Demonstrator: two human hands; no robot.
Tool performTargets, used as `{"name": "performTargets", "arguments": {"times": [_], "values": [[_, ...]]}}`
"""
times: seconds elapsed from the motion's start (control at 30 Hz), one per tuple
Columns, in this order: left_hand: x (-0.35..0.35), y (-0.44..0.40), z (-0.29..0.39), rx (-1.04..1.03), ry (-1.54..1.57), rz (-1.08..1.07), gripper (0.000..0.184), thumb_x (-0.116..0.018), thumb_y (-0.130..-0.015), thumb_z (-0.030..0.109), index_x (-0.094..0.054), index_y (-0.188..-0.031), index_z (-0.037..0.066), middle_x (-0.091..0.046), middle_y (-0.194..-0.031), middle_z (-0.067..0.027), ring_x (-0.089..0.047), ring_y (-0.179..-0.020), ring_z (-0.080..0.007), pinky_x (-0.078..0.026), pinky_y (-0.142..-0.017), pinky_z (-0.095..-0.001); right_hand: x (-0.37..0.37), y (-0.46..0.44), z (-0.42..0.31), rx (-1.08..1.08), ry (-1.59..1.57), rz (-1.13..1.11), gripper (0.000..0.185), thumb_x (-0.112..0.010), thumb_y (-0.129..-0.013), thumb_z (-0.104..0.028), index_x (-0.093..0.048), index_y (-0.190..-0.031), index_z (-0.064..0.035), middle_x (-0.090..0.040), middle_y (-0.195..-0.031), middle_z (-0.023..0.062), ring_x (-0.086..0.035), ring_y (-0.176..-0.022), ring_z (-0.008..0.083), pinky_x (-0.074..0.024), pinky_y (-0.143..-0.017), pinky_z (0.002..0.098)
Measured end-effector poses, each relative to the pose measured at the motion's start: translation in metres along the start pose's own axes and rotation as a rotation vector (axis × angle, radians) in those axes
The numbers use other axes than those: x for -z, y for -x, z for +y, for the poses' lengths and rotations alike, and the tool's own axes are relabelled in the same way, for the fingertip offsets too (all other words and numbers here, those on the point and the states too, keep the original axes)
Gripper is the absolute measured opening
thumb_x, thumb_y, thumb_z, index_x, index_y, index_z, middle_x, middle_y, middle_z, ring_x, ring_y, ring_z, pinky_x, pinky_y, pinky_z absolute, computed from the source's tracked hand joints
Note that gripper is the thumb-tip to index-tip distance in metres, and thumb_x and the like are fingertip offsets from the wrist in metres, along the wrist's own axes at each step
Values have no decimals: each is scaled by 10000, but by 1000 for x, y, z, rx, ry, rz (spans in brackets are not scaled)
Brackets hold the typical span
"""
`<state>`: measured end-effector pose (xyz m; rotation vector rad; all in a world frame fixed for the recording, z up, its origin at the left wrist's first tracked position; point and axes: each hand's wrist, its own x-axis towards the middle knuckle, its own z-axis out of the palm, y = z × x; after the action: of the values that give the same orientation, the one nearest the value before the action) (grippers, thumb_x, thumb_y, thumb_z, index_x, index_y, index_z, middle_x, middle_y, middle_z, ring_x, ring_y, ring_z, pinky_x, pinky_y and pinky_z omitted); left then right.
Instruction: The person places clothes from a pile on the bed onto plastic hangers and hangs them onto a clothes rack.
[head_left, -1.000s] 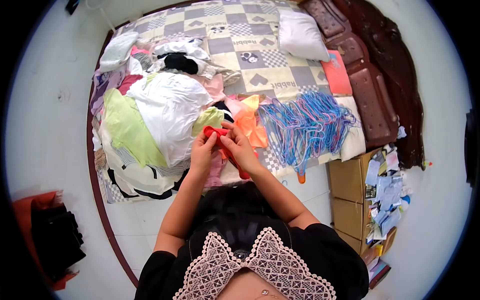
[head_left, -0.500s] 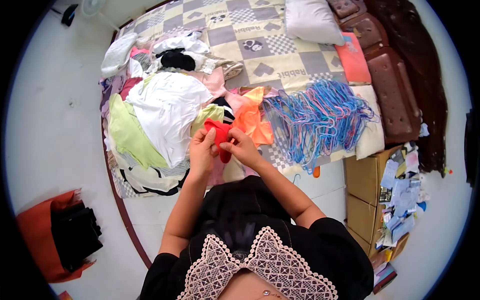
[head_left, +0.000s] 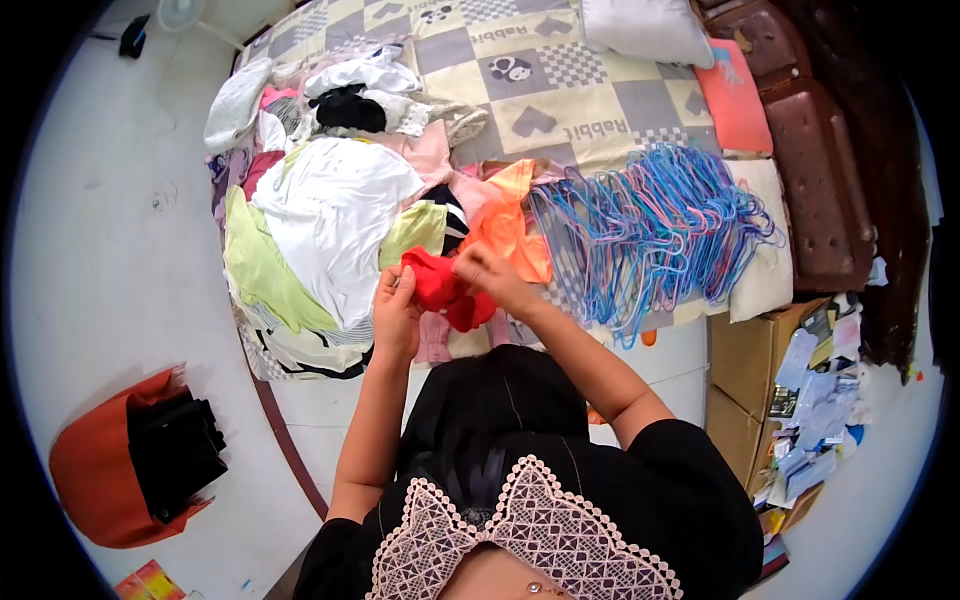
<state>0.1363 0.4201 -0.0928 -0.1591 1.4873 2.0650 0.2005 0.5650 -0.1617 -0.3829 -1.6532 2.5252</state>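
Observation:
A small red cloth (head_left: 440,285) is held up between my two hands, above the near edge of the bed. My left hand (head_left: 396,305) pinches its left side between thumb and fingers. At its upper right, the fingers of my right hand (head_left: 488,276) are closed on the cloth. Just beyond lie an orange garment (head_left: 508,232) and a light green one (head_left: 415,230). A white shirt (head_left: 335,215) is spread over the clothes pile to the left. To the right rests a heap of blue and pink hangers (head_left: 660,230).
A white pillow (head_left: 645,30) and a pink item (head_left: 733,95) lie near the brown headboard (head_left: 822,165). Papers (head_left: 815,400) cover a cardboard box (head_left: 738,365) at right. An orange bag (head_left: 95,460) with black cloth stands on the floor at left.
The red cloth has been opened out wider between my hands. My right hand has moved up and away from my left. The camera view has shifted, so the bed appears higher.

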Motion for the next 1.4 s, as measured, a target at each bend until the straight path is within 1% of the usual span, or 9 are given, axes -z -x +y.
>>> {"name": "performTargets", "arguments": {"times": [0.23, 0.4, 0.63, 0.73, 0.83, 0.93, 1.03, 1.27, 1.4], "values": [[-11, -8, -22, -101, -273, -27, 110, -500, -939, 135, -502, -855, 63, -574, -812, 3, -508, -705, -45, -423, -673, -193, 3, 5, 2, 76, 214, -11, 179, -607, -843, -193, -561, -851, -20, -549, -729, 85, -561, -684, 195, -448, -638, 330], [10, -1, -24, 97, -351, -51, 118, -493, -935, 160, -506, -860, 70, -551, -812, 6, -501, -736, -54, -419, -686, -210, 54, 3, 13, 538, 883, 91, 155, -630, -706, -80, -561, -845, -84, -572, -765, 98, -585, -739, 295, -477, -640, 379], [-20, 23, -9, 576, -1092, -276, 307, -607, -870, 266, -574, -1017, -1, -575, -760, -2, -494, -687, -62, -414, -639, -215, 156, 5, 93, 134, 861, -26, 203, -712, -654, -218, -624, -785, -90, -581, -876, 112, -573, -854, 295, -458, -732, 394], [-4, 23, -6, 302, -771, -191, 233, -586, -886, 216, -603, -932, -12, -578, -787, 23, -511, -724, -49, -420, -674, -202, 208, 19, 154, -106, 965, 681, 198, -703, -690, -244, -656, -817, -100, -604, -935, 114, -542, -946, 296, -421, -831, 385], [-1, 27, 9, 208, -486, 20, 163, -547, -915, 189, -583, -919, 30, -604, -847, -2, -541, -755, -58, -440, -701, -209, 237, 31, 178, -523, 1004, 647, 326, -671, -701, -290, -650, -968, -105, -559, -1081, 127, -454, -1117, 328, -386, -915, 439], [9, 27, 8, 94, -378, 102, 159, -537, -925, 199, -565, -905, 44, -611, -868, -18, -551, -756, -66, -448, -701, -212, 233, 26, 175, -905, 1003, 464, 691, -594, -772, -296, -314, -1394, -189, -140, -1446, 109, -221, -1314, 327, -279, -1042, 492], [6, 31, 8, 57, -349, 154, 171, -535, -928, 212, -557, -893, 46, -612, -861, -19, -551, -748, -68, -449, -700, -210, 222, 21, 173, -974, 1026, 472, 733, -576, -796, -277, -228, -1416, -97, -120, -1465, 94, -213, -1321, 332, -275, -1046, 505], [11, 28, 5, -8, -334, 182, 185, -534, -928, 216, -560, -904, 34, -623, -875, -34, -562, -757, -78, -459, -712, -219, 171, 31, 159, -714, 1212, 786, 683, -600, -797, -241, -291, -1345, 25, -214, -1429, 156, -268, -1289, 363, -287, -1031, 465], [3, 20, 6, 45, -257, 135, 209, -517, -925, 174, -569, -1004, -12, -640, -954, -85, -608, -824, -126, -485, -764, -253, 161, 43, 143, -224, 1052, 851, 502, -617, -801, -202, -399, -1217, -25, -516, -1086, 138, -530, -956, 305, -432, -816, 400]]}}
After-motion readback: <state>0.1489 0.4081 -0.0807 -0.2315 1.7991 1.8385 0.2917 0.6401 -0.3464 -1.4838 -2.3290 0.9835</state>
